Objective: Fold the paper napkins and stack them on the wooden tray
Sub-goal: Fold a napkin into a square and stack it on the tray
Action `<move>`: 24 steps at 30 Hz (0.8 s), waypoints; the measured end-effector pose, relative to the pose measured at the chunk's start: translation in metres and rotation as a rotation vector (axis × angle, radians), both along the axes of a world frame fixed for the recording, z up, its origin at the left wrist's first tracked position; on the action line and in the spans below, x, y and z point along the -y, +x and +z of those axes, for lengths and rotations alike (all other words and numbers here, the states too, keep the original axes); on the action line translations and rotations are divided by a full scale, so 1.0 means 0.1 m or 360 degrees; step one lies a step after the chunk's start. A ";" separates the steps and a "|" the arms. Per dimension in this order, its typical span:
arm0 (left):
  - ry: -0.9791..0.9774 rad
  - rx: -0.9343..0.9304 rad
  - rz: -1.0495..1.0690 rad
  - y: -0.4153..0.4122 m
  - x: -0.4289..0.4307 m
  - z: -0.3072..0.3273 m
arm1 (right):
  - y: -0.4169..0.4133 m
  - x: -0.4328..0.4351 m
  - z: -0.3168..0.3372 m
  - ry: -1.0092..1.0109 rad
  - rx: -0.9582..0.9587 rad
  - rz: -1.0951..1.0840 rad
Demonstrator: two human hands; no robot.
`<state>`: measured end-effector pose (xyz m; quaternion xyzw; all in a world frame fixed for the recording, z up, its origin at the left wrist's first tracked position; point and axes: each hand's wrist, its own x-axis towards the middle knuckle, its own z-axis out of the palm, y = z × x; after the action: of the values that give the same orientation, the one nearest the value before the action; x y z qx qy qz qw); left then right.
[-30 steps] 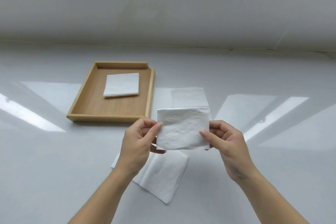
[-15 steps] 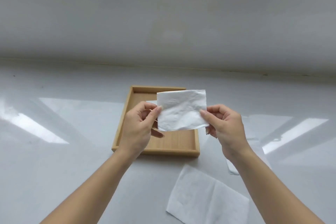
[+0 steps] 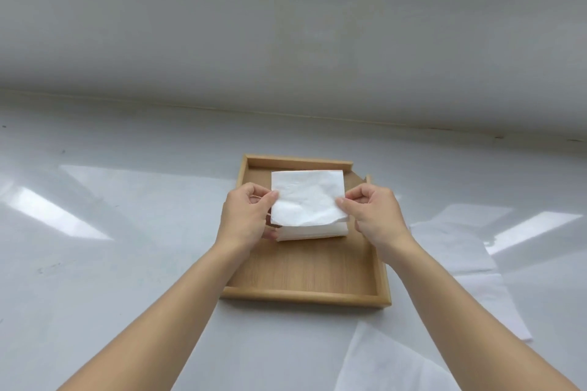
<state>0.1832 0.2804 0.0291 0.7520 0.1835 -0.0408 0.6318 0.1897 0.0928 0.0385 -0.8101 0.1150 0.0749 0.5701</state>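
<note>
Hands (image 3: 309, 216) pinching folded napkin (image 3: 307, 197), above wooden tray (image 3: 305, 295)

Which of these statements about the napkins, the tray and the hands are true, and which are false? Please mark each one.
1. Both hands pinch the folded white paper napkin. True: the left hand holds its left edge, the right hand its right edge.
2. The rectangular wooden tray holds no napkin. False: a folded white napkin lies in it, beneath the held one.
3. Unfolded white paper napkins lie on the table right of the tray. True.
4. The tray stands on a dark wooden table. False: the glossy white table is pale.
</note>
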 end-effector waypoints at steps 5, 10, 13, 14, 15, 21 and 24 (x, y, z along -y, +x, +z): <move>0.0099 -0.0046 -0.0053 0.04 -0.01 -0.17 | 0.03 -0.04 -0.13 -0.0202 -0.0068 0.0030; 0.0284 -0.0079 -0.0086 0.05 0.01 -0.17 | 0.05 -0.04 -0.14 -0.0316 -0.0086 0.0088; 0.0364 -0.0103 -0.0112 0.02 0.03 -0.15 | 0.05 -0.04 -0.15 -0.0389 -0.0088 0.0111; 0.0389 -0.0108 -0.0117 0.01 0.03 -0.14 | 0.05 -0.05 -0.15 -0.0420 -0.0081 0.0118; 0.0412 -0.0110 -0.0121 0.01 0.03 -0.14 | 0.05 -0.05 -0.14 -0.0447 -0.0072 0.0124; 0.0564 -0.0126 -0.0130 0.01 0.06 -0.15 | 0.06 -0.06 -0.15 -0.0545 -0.0065 0.0138; 0.0732 -0.0103 -0.0152 0.00 0.06 -0.18 | 0.06 -0.07 -0.15 -0.0590 -0.0074 0.0125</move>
<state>0.1836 0.2739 0.0113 0.8823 0.1723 -0.0518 0.4349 0.1961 0.0997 0.0235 -0.9031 0.1083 0.0933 0.4050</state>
